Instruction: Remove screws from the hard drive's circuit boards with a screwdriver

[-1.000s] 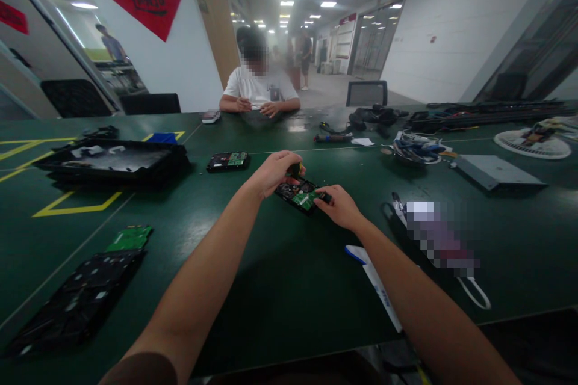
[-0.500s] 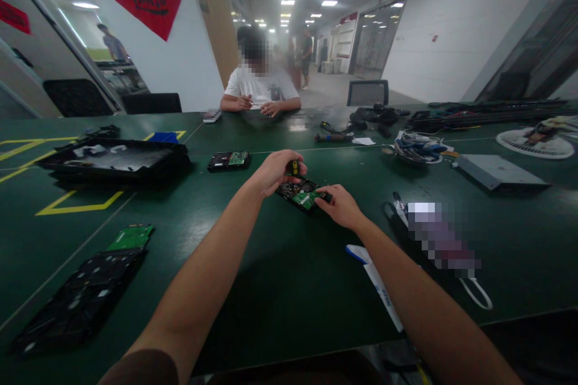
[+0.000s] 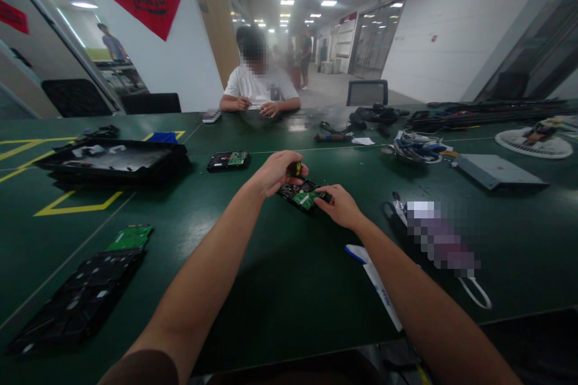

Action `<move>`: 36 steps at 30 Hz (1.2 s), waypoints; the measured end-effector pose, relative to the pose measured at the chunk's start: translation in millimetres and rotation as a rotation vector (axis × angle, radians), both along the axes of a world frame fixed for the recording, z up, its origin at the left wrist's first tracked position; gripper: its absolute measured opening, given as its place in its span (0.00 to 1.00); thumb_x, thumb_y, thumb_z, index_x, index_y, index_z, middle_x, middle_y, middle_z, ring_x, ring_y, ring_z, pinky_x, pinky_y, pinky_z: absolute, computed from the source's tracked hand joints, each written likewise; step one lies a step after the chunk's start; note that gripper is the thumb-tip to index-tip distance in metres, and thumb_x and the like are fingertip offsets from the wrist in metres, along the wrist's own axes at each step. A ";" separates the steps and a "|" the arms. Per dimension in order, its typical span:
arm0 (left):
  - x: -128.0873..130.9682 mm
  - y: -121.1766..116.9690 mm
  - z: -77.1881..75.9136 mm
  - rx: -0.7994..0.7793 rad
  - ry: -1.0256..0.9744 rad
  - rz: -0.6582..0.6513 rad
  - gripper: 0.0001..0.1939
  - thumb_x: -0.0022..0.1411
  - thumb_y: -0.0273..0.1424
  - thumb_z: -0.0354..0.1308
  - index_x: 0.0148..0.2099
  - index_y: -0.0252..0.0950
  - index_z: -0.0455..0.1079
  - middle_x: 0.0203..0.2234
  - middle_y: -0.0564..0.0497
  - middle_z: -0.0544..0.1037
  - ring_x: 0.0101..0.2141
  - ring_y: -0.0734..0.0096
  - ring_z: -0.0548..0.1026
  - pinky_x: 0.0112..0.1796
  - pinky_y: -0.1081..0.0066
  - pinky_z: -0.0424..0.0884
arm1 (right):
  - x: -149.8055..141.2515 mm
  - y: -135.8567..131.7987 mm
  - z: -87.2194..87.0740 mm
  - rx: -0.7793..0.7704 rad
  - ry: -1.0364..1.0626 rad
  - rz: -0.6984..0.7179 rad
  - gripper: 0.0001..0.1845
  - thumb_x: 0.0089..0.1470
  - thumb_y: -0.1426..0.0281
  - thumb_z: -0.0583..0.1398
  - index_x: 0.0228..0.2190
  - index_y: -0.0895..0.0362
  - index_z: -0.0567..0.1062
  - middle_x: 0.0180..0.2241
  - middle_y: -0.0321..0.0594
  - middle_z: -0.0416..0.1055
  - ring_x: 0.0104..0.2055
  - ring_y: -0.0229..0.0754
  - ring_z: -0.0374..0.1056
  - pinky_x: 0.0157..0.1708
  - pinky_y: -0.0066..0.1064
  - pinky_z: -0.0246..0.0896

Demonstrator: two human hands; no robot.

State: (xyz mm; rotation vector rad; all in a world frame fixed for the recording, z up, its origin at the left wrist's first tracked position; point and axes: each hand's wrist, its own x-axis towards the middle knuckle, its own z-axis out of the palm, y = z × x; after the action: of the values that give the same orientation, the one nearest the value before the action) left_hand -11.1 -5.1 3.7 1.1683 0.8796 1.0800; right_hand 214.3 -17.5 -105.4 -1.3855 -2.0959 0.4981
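Observation:
Near the middle of the table lies a hard drive [image 3: 305, 196] with a green circuit board on its upper side. My left hand [image 3: 280, 172] is over its far left end, fingers closed round the black-and-yellow handle of what looks like a screwdriver [image 3: 296, 169]. The shaft and tip are hidden by the fingers. At the drive's right end my right hand [image 3: 339, 204] pinches the edge between thumb and fingers, touching the board side. Another hard drive [image 3: 229, 160] with a part-green face rests on the table beyond my left forearm.
Black hard drives [image 3: 81, 295] with a green board lie at near left, behind them a black tray [image 3: 112, 159]. To the right are a blurred long packet [image 3: 440, 237], a grey metal box [image 3: 501, 171] and bundled cables [image 3: 418, 147]. A person [image 3: 259, 87] sits opposite.
Both hands stay in nearly the same place on the drive. The black-and-yellow handle has turned slightly in my left fingers.

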 end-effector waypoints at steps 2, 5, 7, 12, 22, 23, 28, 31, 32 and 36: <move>1.2 1.2 -0.8 -0.005 -0.022 0.031 0.09 0.58 0.34 0.60 0.37 0.33 0.69 0.32 0.41 0.78 0.34 0.63 0.77 0.29 0.67 0.75 | 0.0 -0.4 0.0 0.000 0.000 -0.005 0.19 0.60 0.58 0.62 0.51 0.50 0.76 0.45 0.42 0.67 0.33 0.36 0.64 0.36 0.32 0.60; 1.1 0.8 -0.3 0.060 0.027 0.089 0.08 0.57 0.33 0.59 0.34 0.32 0.72 0.33 0.42 0.77 0.33 0.66 0.76 0.28 0.71 0.73 | 0.0 -0.9 0.4 -0.002 -0.004 -0.007 0.19 0.60 0.57 0.62 0.51 0.49 0.76 0.46 0.43 0.67 0.34 0.37 0.64 0.36 0.32 0.60; 0.6 -0.5 0.8 0.103 0.076 0.100 0.08 0.57 0.33 0.59 0.34 0.31 0.74 0.32 0.43 0.76 0.33 0.68 0.74 0.27 0.73 0.72 | 0.0 -0.7 0.4 0.001 -0.006 -0.005 0.19 0.60 0.57 0.62 0.51 0.49 0.76 0.45 0.43 0.67 0.34 0.37 0.64 0.37 0.32 0.60; 1.0 -1.0 0.7 0.016 0.027 0.016 0.10 0.59 0.34 0.59 0.39 0.33 0.72 0.33 0.41 0.79 0.34 0.63 0.77 0.28 0.69 0.74 | -0.2 0.2 -0.3 0.010 -0.001 0.007 0.18 0.60 0.59 0.62 0.51 0.50 0.76 0.45 0.42 0.67 0.32 0.35 0.63 0.37 0.32 0.61; -0.9 -0.3 1.6 0.118 0.126 0.071 0.10 0.59 0.34 0.57 0.36 0.33 0.75 0.32 0.43 0.77 0.32 0.68 0.75 0.26 0.73 0.70 | -0.6 -2.8 3.9 -0.032 0.009 -0.007 0.19 0.61 0.58 0.62 0.51 0.49 0.76 0.47 0.42 0.66 0.31 0.34 0.63 0.36 0.32 0.61; -0.6 -0.2 1.3 0.098 0.116 0.041 0.10 0.59 0.35 0.57 0.38 0.33 0.74 0.32 0.43 0.78 0.32 0.67 0.75 0.27 0.71 0.71 | -0.6 -2.9 3.9 -0.030 0.008 -0.008 0.19 0.61 0.58 0.62 0.51 0.49 0.76 0.47 0.42 0.66 0.31 0.34 0.63 0.36 0.32 0.61; 1.5 2.6 -2.3 0.012 0.024 0.059 0.09 0.57 0.35 0.58 0.37 0.34 0.70 0.33 0.40 0.80 0.34 0.60 0.78 0.28 0.67 0.73 | -0.3 -3.4 4.8 -0.034 0.002 -0.015 0.19 0.61 0.57 0.62 0.51 0.49 0.76 0.48 0.43 0.66 0.33 0.36 0.64 0.37 0.32 0.61; 1.1 1.7 -1.8 0.103 0.080 0.121 0.08 0.56 0.34 0.57 0.33 0.33 0.72 0.33 0.41 0.79 0.34 0.63 0.76 0.27 0.70 0.71 | -0.2 -3.8 6.1 -0.040 0.000 -0.016 0.19 0.60 0.57 0.62 0.52 0.49 0.76 0.48 0.44 0.66 0.35 0.37 0.64 0.37 0.32 0.61; 0.8 0.8 -0.9 0.143 0.117 0.136 0.09 0.56 0.34 0.57 0.32 0.33 0.73 0.33 0.42 0.78 0.34 0.65 0.76 0.26 0.72 0.70 | -0.2 -3.8 6.2 -0.044 -0.001 -0.018 0.19 0.60 0.57 0.62 0.52 0.49 0.76 0.48 0.44 0.66 0.35 0.37 0.64 0.36 0.32 0.60; -0.2 -2.4 2.7 0.168 0.184 0.092 0.10 0.57 0.34 0.57 0.35 0.32 0.75 0.31 0.43 0.78 0.33 0.66 0.76 0.26 0.73 0.69 | -0.6 -2.1 4.5 -0.042 -0.005 -0.018 0.20 0.60 0.57 0.62 0.52 0.49 0.76 0.47 0.43 0.66 0.34 0.37 0.64 0.36 0.32 0.60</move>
State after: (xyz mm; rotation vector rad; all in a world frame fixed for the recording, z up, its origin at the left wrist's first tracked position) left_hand -11.3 -7.6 6.4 1.3955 1.0082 1.1509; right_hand 213.8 -19.6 -100.9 -1.4295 -2.0868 0.5350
